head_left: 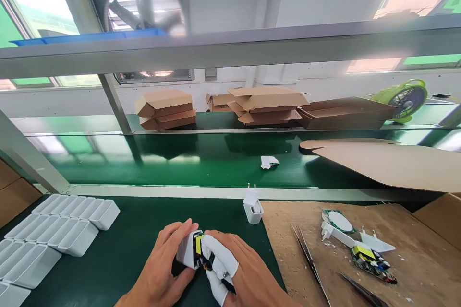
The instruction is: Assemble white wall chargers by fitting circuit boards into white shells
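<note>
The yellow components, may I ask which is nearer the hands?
The left yellow component, at the held white casing; the right one lies over the brown board.

Holds a white casing (184,253) in the left hand (163,261); grips the circuit board (198,245) at its open end with the right hand (248,266), wearing white finger covers (225,254). Works over a green counter (129,240), with rows of open casings (77,237) to the left. Has tweezers (362,290) on a brown sheet (288,235) to the right, near a second circuit board (372,266).
</note>
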Available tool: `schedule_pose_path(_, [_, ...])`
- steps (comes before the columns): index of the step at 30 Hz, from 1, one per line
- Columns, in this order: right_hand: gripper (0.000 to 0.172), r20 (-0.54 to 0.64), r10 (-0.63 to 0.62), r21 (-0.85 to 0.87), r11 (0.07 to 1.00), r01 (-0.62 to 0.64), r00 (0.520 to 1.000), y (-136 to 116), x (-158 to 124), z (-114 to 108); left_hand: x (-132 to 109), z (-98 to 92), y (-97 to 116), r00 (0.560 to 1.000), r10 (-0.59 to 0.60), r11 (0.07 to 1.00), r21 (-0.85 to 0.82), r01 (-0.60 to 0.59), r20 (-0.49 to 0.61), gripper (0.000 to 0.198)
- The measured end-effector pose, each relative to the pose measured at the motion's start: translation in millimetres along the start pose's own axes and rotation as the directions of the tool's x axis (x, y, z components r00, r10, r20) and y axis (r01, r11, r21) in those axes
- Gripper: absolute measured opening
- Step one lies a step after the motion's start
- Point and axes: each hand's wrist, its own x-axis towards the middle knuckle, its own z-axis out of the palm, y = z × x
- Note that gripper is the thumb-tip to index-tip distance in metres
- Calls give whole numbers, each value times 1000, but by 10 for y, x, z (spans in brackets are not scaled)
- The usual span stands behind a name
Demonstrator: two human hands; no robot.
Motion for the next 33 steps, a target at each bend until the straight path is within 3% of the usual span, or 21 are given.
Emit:
schedule_pose_path(6, [78,-10,16,31,999,-16,1000,23,-5,6,8,-23,-12,999,-8,1000,17,7,36,74])
schedule_pose_path(18, [68,-14,-29,36,999,30,999,52,-34,22,33,-23,12,1000,27,1000,6,-27,1,70])
schedule_pose_path(25, [72,54,22,75,997,-26,998,111,-72,77,22,-33,7,1000,9,1000,-3,-9,11,72])
schedule_pose_path(33, [76,12,-30,65,997,29,999,74,-7,16,-2,-16,-37,999,-2,1000,-11,2,45,77])
